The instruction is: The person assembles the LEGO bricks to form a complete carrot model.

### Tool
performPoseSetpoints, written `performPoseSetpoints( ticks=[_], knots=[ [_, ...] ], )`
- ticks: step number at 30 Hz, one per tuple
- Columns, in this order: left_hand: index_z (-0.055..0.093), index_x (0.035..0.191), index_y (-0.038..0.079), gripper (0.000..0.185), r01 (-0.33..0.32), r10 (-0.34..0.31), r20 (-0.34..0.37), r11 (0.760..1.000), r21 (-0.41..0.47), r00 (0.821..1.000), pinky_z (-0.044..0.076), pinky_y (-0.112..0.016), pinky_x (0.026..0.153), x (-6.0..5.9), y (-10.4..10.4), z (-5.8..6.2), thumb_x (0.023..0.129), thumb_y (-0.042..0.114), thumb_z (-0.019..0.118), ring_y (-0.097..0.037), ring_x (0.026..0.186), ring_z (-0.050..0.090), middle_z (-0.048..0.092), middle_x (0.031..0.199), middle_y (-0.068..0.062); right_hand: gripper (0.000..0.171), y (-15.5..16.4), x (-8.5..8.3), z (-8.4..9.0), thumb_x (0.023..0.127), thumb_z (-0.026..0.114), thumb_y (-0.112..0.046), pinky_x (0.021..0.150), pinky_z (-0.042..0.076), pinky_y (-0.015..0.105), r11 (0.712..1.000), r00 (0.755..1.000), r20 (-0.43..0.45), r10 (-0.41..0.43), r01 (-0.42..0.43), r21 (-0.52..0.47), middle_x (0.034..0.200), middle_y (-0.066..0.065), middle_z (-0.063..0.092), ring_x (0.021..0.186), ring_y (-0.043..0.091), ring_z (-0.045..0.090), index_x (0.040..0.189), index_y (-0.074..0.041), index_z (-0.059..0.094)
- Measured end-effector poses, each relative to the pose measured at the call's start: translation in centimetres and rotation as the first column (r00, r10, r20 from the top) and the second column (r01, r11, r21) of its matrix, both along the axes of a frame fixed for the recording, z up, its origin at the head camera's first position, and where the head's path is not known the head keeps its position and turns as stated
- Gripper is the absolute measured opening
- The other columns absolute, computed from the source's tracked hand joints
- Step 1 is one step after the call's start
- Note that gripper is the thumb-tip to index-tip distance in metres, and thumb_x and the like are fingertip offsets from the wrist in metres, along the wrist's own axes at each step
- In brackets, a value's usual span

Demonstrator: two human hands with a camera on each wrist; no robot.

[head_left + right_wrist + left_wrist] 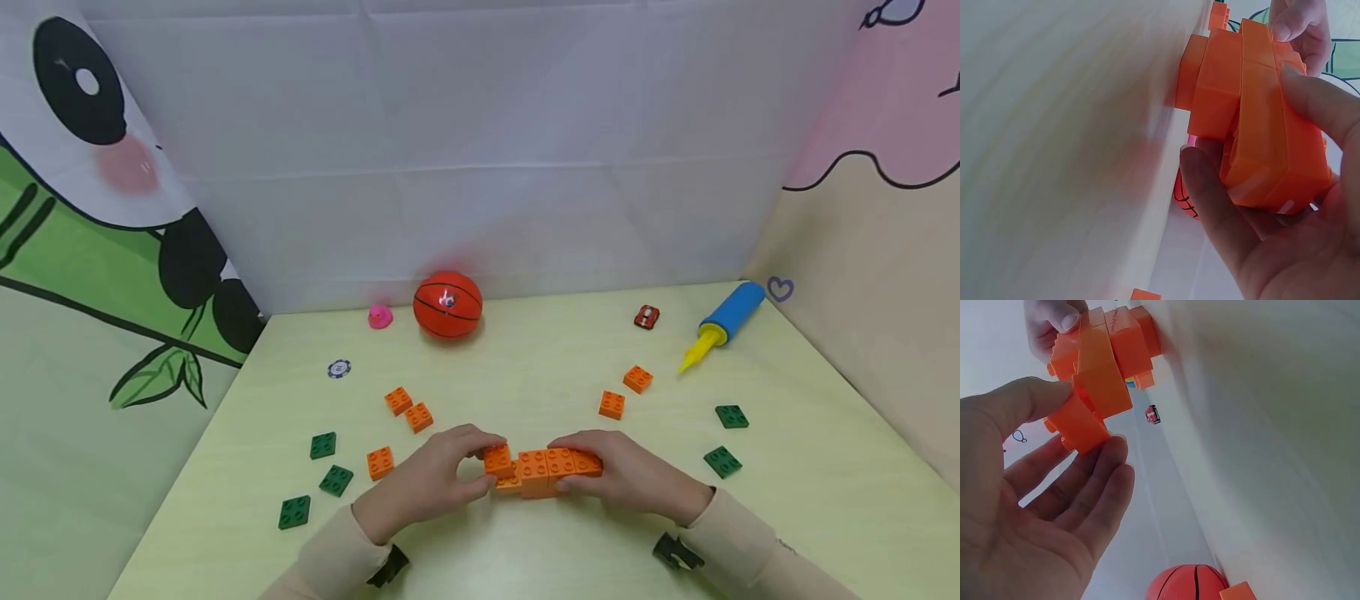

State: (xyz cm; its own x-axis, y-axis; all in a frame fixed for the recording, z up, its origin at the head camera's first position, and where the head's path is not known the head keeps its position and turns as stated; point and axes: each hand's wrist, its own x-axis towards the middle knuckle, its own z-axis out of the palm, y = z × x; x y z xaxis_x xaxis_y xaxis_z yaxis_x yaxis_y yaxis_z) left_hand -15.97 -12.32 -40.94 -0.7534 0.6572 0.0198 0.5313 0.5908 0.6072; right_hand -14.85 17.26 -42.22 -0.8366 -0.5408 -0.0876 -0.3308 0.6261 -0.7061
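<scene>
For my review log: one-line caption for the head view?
Left hand and right hand grip joined orange bricks on the table.

No legible text, brand or number appears in any view — the basketball [447, 304] carries a small mark, too blurred to read; the poker chip [339, 368] shows only an edge pattern.

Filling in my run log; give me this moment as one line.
left hand: pinches orange brick | right hand: holds orange brick stack | stack on table | loose bricks around
</scene>
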Motion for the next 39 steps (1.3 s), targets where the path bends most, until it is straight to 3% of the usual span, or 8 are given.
performPoseSetpoints(
  ticks=[5,14,21,30,34,39],
  knots=[
    [0.062,0.135,0.018,0.043,-0.017,0.017,0.009,1.000,0.003,1.000,0.053,-0.036,0.093,0.2,0.1,-0.1,0.093,0.025,0.070,-0.015,0.104,0.059,0.062,0.116,0.012,0.054,0.1,-0.1,-0.1,0.090,0.069,-0.049,0.099,0.049,0.047,1.000,1.000,-0.008,0.007,-0.007,-0.005,0.127,-0.006,0.064,0.111,0.015,0.059,0.134,-0.018,0.063],
    [0.062,0.134,0.022,0.042,0.018,-0.018,-0.002,0.999,0.037,1.000,0.053,-0.033,0.093,0.5,0.4,-0.5,0.093,0.024,0.071,-0.013,0.105,0.059,0.061,0.116,0.013,0.055,0.1,-0.1,-0.1,0.090,0.069,-0.050,0.098,0.049,0.047,1.000,1.000,0.001,0.003,-0.003,-0.009,0.126,-0.006,0.064,0.109,0.015,0.059,0.134,-0.017,0.063],
    [0.061,0.135,0.022,0.043,0.015,-0.014,-0.019,1.000,0.005,1.000,0.052,-0.031,0.094,0.5,1.0,-0.7,0.093,0.026,0.071,-0.011,0.104,0.058,0.060,0.116,0.012,0.053,0.0,-0.1,-0.1,0.090,0.069,-0.049,0.098,0.049,0.047,1.000,1.000,0.002,0.006,-0.006,-0.016,0.124,-0.008,0.064,0.108,0.013,0.059,0.133,-0.018,0.063],
    [0.051,0.147,0.018,0.060,0.029,-0.028,0.107,1.000,-0.005,0.994,0.049,-0.034,0.102,0.0,1.6,-1.2,0.094,0.041,0.068,-0.007,0.120,0.057,0.058,0.140,0.006,0.053,0.0,0.0,-0.2,0.090,0.069,-0.050,0.098,0.049,0.046,1.000,1.000,-0.011,0.005,-0.005,-0.008,0.125,-0.007,0.064,0.109,0.014,0.059,0.132,-0.019,0.064],
    [0.051,0.148,0.023,0.063,0.028,-0.031,0.171,0.999,0.023,0.985,0.049,-0.029,0.096,-0.3,1.9,-1.4,0.092,0.044,0.070,-0.004,0.107,0.057,0.058,0.138,0.010,0.053,0.0,0.0,-0.3,0.089,0.068,-0.051,0.097,0.049,0.046,1.000,1.000,-0.006,0.007,-0.007,-0.005,0.125,-0.006,0.064,0.109,0.014,0.059,0.132,-0.020,0.063],
    [0.052,0.146,0.024,0.061,0.029,-0.034,0.201,0.999,0.029,0.979,0.049,-0.027,0.088,-0.5,2.1,-1.1,0.091,0.039,0.072,-0.006,0.096,0.056,0.060,0.134,0.012,0.053,0.0,-0.1,-0.2,0.090,0.068,-0.051,0.097,0.050,0.046,1.000,1.000,-0.005,0.012,-0.012,-0.012,0.124,-0.007,0.065,0.107,0.013,0.059,0.132,-0.020,0.064]
  ],
)
